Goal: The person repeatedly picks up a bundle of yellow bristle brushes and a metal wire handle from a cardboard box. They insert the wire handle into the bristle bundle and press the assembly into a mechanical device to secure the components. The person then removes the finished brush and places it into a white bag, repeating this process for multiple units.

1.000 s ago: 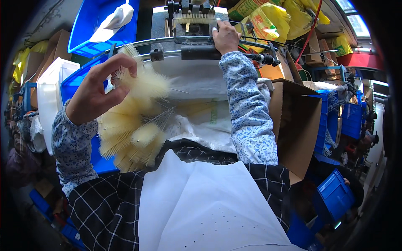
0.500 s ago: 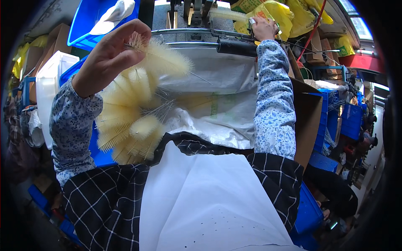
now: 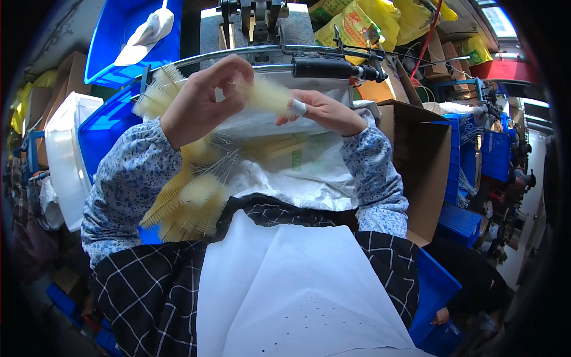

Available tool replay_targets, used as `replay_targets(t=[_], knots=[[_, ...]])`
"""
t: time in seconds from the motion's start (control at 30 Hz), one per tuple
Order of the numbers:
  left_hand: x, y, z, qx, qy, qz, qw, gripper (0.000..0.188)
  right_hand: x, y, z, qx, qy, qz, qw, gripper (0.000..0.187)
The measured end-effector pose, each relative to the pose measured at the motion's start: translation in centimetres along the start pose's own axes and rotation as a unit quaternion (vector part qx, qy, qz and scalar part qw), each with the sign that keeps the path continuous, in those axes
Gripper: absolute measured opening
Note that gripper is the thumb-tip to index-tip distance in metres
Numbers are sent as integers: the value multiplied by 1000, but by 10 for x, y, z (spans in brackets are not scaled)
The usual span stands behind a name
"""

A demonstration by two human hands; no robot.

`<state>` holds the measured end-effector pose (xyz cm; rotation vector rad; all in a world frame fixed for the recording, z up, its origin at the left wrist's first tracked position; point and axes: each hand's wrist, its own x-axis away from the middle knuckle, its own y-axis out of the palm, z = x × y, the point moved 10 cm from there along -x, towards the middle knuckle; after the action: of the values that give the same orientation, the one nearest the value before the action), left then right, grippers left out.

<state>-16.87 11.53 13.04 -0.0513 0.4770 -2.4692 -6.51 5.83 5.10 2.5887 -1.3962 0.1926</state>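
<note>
A pale yellow bristle brush (image 3: 269,95) is held level over the white sacking on my lap. My left hand (image 3: 209,98) pinches its left end between thumb and fingers. At its right end is my right hand (image 3: 324,112), a white wrap round one finger and the fingers closed at the bristles; the wire stem there is hidden. More bristle brushes (image 3: 193,205) lie piled below my left forearm, their twisted wire stems pointing right. Another brush (image 3: 159,92) sits beyond my left wrist, by the metal rail.
Ahead stands a machine (image 3: 256,30) with a curved metal rail and a black roller (image 3: 321,68). Blue bins (image 3: 110,128) and a white tub (image 3: 62,149) are on the left. An open cardboard box (image 3: 425,160) stands right; yellow bags (image 3: 357,27) lie behind. A person crouches at lower right.
My right hand has come back from the machine's right end to the brush in my left hand. The left hand has moved right and slightly down with it.
</note>
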Motion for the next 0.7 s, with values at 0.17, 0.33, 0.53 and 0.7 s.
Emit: replay_targets(t=[0.17,0.33,0.53,0.7], knots=[[16,-24,-6,-79,-83,2,993,31,-28,-21,-4,37,-65,148,986,39],[54,-32,-55,-372,-117,-131,911,34,0,-157,-34,636,-25,487,599,22],[70,-17,-60,-356,-127,-182,908,31,-14,-182,-14,642,27,466,608,22],[66,-21,-52,-334,-139,-171,917,27,-15,-180,-14,636,11,461,619,22]])
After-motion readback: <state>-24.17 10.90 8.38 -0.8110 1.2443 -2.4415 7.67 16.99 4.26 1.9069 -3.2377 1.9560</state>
